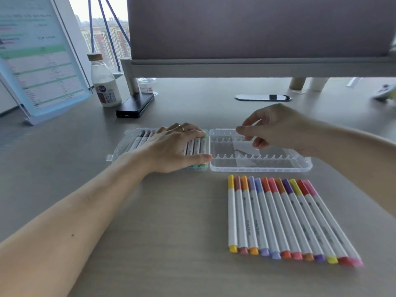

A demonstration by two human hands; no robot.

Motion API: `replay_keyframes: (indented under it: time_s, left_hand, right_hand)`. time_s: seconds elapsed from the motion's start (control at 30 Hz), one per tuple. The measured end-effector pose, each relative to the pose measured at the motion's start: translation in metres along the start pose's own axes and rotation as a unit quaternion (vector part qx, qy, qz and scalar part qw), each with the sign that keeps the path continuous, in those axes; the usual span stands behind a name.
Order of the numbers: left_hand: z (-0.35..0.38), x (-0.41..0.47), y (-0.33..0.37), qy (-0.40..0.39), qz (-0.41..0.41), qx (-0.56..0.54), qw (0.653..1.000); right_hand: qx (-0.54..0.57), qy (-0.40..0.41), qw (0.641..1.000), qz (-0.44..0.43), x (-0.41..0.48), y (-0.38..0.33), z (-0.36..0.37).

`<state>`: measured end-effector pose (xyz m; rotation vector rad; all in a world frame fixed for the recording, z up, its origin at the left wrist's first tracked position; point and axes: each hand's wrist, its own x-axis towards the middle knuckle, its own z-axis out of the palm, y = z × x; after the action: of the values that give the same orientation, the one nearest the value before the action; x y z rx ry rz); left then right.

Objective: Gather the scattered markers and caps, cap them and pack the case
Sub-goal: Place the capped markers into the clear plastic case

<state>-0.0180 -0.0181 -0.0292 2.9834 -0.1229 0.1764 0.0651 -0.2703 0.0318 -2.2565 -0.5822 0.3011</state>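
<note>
Grey desk (171, 221) runs back to a dull purple divider panel (257, 26), with a window (107, 28) at the far left showing city blocks. On the desk a clear plastic case (267, 166) lies opened flat, its two halves side by side.

The left hand (171, 148) lies palm down on the left half with its fingers straight and spread, a ring on one finger, pressing on the packed markers (196, 146) that fill that half. Their white barrels and a few dark and green caps show around the hand.

The right hand (278, 127) hovers over the far edge of the right half, which holds no markers, only its scalloped ridges and a pale sheet (246, 151) lying inside. Its thumb and forefinger come close together and the other fingers curl under, but I cannot tell whether they pinch anything.

Nearer the person, just in front of the right half and apart from both hands, a row of loose markers (278, 217) lies side by side on the desk, capped at both ends in yellow, pink, orange, purple and red.

Farther back at the left stand a milk bottle (104, 82), a black slab (135, 105) and a tilted document stand (40, 56).
</note>
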Motion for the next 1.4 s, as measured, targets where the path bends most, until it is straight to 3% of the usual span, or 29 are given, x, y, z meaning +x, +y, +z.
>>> replay_keyframes:
  time_s: [0.43,0.6,0.9,1.4]
  left_hand:
    - [0.007,0.017,0.038,-0.003,0.010,0.009,1.000]
    - [0.009,0.025,0.045,-0.004,0.018,0.010,1.000]
    - [0.011,0.028,0.044,0.004,0.020,0.009,1.000]
    - [0.013,0.028,0.044,0.007,0.019,0.002,1.000]
  right_hand:
    - [-0.016,-0.031,0.999,0.002,-0.038,0.033,-0.027]
    - [-0.123,-0.068,0.990,0.001,-0.052,0.043,-0.045]
    - [-0.304,-0.143,0.942,0.018,-0.083,0.048,-0.062]
    - [-0.326,-0.122,0.937,-0.023,-0.084,0.054,-0.040]
